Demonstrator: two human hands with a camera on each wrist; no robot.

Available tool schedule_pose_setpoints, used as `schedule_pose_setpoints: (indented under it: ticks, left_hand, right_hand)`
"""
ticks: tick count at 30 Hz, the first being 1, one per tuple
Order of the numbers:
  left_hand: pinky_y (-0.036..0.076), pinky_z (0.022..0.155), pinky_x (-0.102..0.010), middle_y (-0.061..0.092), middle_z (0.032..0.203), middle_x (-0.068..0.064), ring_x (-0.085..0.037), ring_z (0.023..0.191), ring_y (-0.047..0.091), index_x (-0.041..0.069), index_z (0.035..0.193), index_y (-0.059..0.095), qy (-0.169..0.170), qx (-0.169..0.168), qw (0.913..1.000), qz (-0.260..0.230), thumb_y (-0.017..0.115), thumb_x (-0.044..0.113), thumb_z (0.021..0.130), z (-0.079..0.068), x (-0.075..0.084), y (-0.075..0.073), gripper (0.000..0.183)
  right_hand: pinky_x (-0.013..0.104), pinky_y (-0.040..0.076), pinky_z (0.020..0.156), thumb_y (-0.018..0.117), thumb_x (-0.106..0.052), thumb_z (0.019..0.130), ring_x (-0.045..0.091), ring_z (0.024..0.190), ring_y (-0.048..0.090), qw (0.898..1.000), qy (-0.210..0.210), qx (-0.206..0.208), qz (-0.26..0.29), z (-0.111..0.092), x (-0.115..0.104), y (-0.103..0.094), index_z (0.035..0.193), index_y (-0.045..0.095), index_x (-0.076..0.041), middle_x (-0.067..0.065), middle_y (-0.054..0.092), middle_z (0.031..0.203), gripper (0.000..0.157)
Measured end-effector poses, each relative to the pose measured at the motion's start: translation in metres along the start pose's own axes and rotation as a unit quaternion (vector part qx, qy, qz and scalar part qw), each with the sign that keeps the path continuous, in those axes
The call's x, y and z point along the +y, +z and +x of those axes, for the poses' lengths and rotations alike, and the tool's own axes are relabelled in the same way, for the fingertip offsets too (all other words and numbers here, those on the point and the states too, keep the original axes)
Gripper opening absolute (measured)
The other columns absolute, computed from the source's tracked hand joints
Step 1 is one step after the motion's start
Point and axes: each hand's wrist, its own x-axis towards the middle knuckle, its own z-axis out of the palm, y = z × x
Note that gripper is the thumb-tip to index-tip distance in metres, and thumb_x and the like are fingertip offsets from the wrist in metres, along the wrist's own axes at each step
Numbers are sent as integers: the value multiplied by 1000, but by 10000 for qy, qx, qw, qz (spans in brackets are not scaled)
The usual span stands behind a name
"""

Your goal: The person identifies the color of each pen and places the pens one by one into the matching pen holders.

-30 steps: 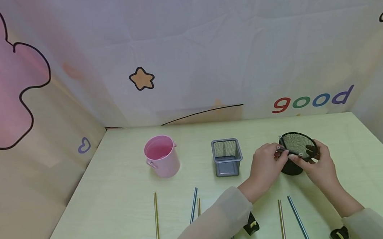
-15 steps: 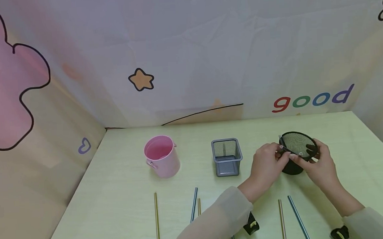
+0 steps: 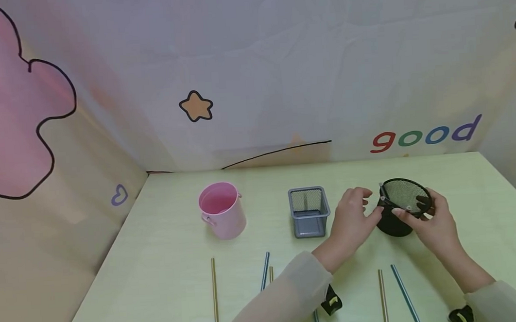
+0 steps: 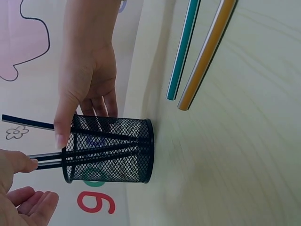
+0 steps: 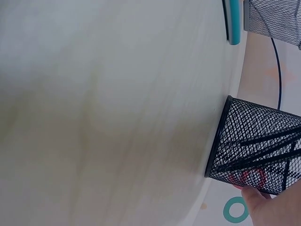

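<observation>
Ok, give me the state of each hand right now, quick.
Left hand: open, fingers relaxed beside the black mesh cup, holding nothing.
Right hand: holds the black mesh cup at its rim.

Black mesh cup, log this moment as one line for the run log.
black mesh cup: upright, black straws inside | right hand: grips its rim | left hand: open beside it | grey mesh holder: left of it
</observation>
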Motion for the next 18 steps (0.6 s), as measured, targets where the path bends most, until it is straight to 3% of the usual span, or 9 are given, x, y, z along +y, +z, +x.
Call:
schedule_pose_setpoints:
  ticks: [11,18]
  left_hand:
    - [43,76,-5,59,112,0,-9,97,60,10,117,58,76,-212,9997,-137,69,21,87,-3,-6,-8,34]
    - [45,76,-8,57,113,1,-7,99,57,11,120,56,-32,-401,9990,-197,69,23,87,-5,-5,-15,38]
  right_hand:
    - [-1,32,65,66,-31,88,44,112,40,9999,-124,60,-11,0,1,1,146,14,5,31,32,138,86]
    - [-2,32,64,65,-33,88,48,116,38,10000,-46,-14,-34,0,0,0,147,11,5,35,30,139,88]
